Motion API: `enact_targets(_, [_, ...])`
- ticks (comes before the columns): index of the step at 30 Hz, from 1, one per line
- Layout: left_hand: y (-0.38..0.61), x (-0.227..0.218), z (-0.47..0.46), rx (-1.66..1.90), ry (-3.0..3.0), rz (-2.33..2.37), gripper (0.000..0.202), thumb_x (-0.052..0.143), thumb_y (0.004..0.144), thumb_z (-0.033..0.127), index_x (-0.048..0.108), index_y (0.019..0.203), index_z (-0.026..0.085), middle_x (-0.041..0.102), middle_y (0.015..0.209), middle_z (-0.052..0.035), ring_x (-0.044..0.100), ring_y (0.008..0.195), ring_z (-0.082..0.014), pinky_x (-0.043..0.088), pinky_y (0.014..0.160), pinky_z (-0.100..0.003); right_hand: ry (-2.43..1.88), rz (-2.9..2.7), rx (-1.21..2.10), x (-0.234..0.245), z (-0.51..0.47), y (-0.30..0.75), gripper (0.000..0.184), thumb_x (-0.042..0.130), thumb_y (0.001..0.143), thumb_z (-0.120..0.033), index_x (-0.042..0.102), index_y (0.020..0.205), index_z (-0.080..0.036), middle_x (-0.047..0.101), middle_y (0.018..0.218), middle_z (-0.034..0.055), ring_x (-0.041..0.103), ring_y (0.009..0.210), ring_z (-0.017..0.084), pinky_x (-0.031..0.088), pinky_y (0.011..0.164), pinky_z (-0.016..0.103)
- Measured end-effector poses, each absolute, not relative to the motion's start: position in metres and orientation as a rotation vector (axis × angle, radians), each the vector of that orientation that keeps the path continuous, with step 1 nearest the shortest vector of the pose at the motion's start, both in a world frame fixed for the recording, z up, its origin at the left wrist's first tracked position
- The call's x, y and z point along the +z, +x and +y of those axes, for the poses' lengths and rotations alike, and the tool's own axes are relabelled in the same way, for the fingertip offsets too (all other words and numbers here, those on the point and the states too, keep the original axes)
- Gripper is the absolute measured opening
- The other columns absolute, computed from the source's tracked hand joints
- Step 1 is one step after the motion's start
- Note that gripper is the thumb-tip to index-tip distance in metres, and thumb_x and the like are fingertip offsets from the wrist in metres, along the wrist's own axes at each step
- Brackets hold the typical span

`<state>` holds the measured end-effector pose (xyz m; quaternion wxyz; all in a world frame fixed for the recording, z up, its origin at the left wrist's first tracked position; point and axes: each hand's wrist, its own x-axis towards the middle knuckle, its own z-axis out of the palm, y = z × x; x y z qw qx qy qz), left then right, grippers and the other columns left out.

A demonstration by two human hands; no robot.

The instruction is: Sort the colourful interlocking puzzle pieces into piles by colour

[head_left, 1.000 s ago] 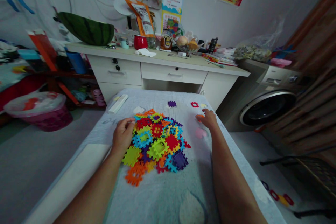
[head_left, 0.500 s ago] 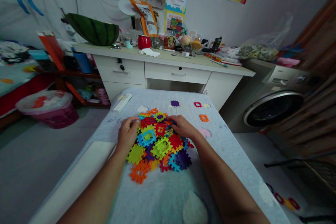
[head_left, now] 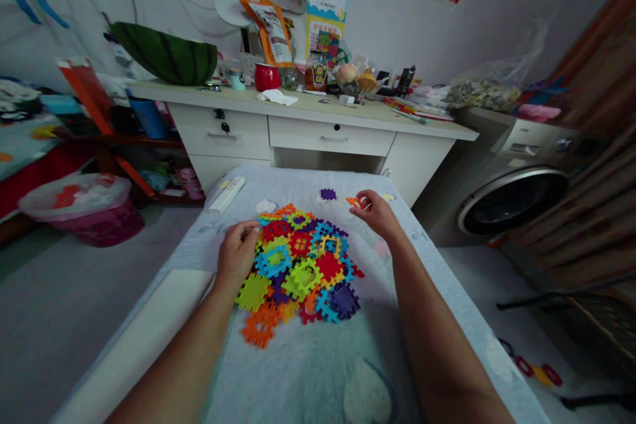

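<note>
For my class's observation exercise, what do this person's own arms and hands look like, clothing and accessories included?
The left hand and right hand are bare, without gloves. Both forearms are uncovered; no sleeve, watch or bracelet shows.

We extend our left forearm (head_left: 179, 344) and right forearm (head_left: 432, 318) forward; our left grip (head_left: 239, 253) curls inward, our right grip (head_left: 375, 213) pinches farther ahead.

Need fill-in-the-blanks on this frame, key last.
The right hand grips a tile coloured ____.
The left hand is at the ____ edge of the pile.
The lone tile beyond the pile is ____.
The washing machine stands to the ____ of the desk.
Key: orange; left; purple; right
</note>
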<state>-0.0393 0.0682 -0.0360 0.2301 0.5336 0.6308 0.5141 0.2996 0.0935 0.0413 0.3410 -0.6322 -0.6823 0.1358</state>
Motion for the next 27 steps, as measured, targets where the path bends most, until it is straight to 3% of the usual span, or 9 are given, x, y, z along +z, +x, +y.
enact_targets(6, [-0.040, -0.037, 0.070, 1.381, 1.488, 1.761, 0.037, 0.052, 0.078, 0.047, 0.069, 0.097, 0.021, 0.066, 0.095, -0.0040, 0.062, 0.087, -0.0212, 0.048, 0.088, -0.035, -2.294, -1.312, 0.093, 0.024, 0.090, 0.386, 0.040, 0.067, 0.079, -0.048, 0.066, 0.103, -0.017, 0.071, 0.099, 0.0110, 0.065, 0.089, 0.023, 0.045, 0.074, 0.028])
enact_targets(12, [-0.042, -0.041, 0.072, 1.370, 1.505, 1.766, 0.038, 0.053, 0.079, 0.048, 0.069, 0.099, 0.021, 0.067, 0.093, -0.0034, 0.062, 0.084, -0.0202, 0.049, 0.085, -0.033, -2.422, -1.230, 0.180, -0.003, 0.089, 0.395, 0.052, 0.062, 0.081, -0.054, 0.063, 0.116, -0.015, 0.070, 0.111, 0.0158, 0.065, 0.102, 0.027, 0.047, 0.079, 0.031])
enact_targets(16, [-0.042, -0.041, 0.072, 1.367, 1.509, 1.765, 0.037, 0.053, 0.079, 0.047, 0.069, 0.099, 0.021, 0.067, 0.094, -0.0034, 0.062, 0.084, -0.0198, 0.049, 0.084, -0.032, -2.426, -1.294, 0.179, -0.003, 0.092, 0.392, 0.043, 0.051, 0.091, -0.041, 0.061, 0.122, -0.012, 0.067, 0.118, 0.0173, 0.063, 0.111, 0.027, 0.046, 0.086, 0.031])
enact_targets(19, [-0.042, -0.041, 0.072, 1.365, 1.501, 1.759, 0.037, 0.053, 0.079, 0.047, 0.069, 0.098, 0.021, 0.067, 0.096, -0.0038, 0.062, 0.086, -0.0201, 0.048, 0.086, -0.033, -2.447, -1.318, 0.186, -0.001, 0.091, 0.393, 0.037, 0.050, 0.091, -0.032, 0.063, 0.120, -0.013, 0.068, 0.118, 0.0163, 0.063, 0.112, 0.027, 0.046, 0.087, 0.031])
enact_targets(27, [-0.041, -0.041, 0.071, 1.376, 1.487, 1.742, 0.037, 0.054, 0.078, 0.047, 0.069, 0.099, 0.020, 0.067, 0.097, -0.0042, 0.062, 0.088, -0.0208, 0.048, 0.089, -0.034, -2.485, -1.230, 0.174, -0.001, 0.087, 0.385, 0.032, 0.049, 0.090, -0.030, 0.067, 0.112, -0.017, 0.070, 0.112, 0.0160, 0.064, 0.108, 0.028, 0.048, 0.084, 0.035])
